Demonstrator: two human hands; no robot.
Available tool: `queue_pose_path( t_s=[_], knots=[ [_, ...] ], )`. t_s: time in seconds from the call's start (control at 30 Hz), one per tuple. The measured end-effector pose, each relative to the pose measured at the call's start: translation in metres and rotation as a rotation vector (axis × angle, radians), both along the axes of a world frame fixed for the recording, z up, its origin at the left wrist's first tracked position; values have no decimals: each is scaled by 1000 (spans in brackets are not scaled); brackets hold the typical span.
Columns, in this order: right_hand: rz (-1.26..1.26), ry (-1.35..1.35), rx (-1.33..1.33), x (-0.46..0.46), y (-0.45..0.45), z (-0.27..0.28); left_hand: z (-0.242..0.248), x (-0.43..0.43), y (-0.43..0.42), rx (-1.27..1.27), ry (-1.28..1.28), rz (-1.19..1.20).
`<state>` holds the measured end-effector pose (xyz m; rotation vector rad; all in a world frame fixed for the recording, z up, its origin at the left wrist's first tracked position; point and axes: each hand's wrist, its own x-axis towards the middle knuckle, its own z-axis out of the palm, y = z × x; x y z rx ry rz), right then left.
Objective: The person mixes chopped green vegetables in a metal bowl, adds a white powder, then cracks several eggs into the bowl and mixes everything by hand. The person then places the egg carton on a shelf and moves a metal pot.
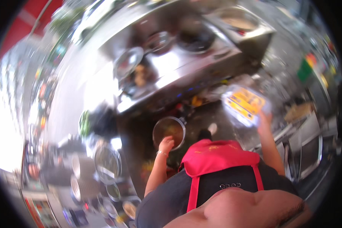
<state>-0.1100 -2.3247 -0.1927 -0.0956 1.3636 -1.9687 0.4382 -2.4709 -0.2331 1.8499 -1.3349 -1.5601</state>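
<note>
My right hand (264, 121) grips the near right edge of a clear plastic container (243, 105) with a yellow and orange label that bears writing. My left hand (166, 144) is over the near rim of a round metal pot (172, 128); its fingers are curled, and blur hides whether they hold the rim or something thin. Brownish contents show inside the pot. A red apron (216, 156) is tied at my waist.
Beyond my hands runs a stainless steel counter (188, 64) with a dark wok (196, 38), a metal bowl (128, 61) and a large round pan (238, 19). Stacked bowls (84, 178) and a large metal pot (107, 162) stand at the left. Metal-edged equipment (310, 148) is at the right.
</note>
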Motion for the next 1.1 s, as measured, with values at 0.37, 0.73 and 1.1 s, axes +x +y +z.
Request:
queue_pose_path(
  t_s=[0.37,0.73,1.1],
  knots=[
    [-604,3,303,-239,-30,3,-128,-422,-247,92,80,-635],
    [-794,166,162,-501,-26,0,-85,-912,-259,-413,70,-1278],
    [-614,437,406,-900,-110,-42,-134,-910,-310,-46,-709,-1246]
  ],
)
